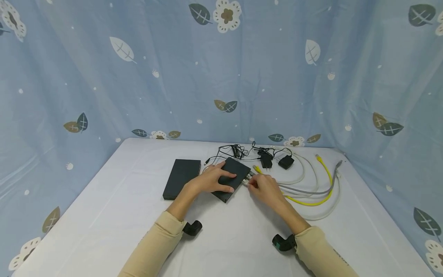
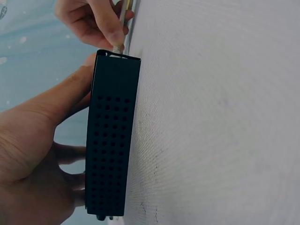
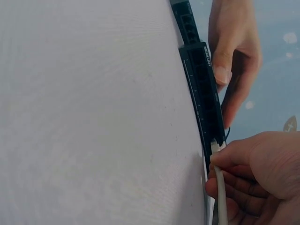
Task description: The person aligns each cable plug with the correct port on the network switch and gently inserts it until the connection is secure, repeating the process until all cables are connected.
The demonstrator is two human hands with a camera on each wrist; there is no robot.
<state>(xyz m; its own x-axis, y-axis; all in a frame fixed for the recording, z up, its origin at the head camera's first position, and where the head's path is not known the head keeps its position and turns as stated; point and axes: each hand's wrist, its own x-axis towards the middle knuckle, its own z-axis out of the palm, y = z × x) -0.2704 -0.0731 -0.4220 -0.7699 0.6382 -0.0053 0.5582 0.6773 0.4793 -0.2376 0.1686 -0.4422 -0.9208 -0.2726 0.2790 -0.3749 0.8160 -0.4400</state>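
Observation:
A black network switch (image 1: 237, 168) lies at an angle on the white table, its row of ports (image 3: 205, 93) facing my right side. My left hand (image 1: 211, 179) rests on its top face with fingers and thumb spread. At the end of the port row, my right hand (image 1: 265, 189) pinches the plug of a white network cable (image 3: 220, 192) between thumb and fingers. The plug is right at a port opening; my fingertips hide part of it. The left wrist view shows the switch's side with its vent holes (image 2: 110, 140).
A second black switch (image 1: 181, 179) lies left of the first. Behind are bundled black power leads (image 1: 238, 151) and two power adapters (image 1: 286, 162). Yellow (image 1: 311, 204), grey (image 1: 304, 191) and white cables loop across the right side. A patterned blue curtain (image 1: 221, 77) hangs behind the table.

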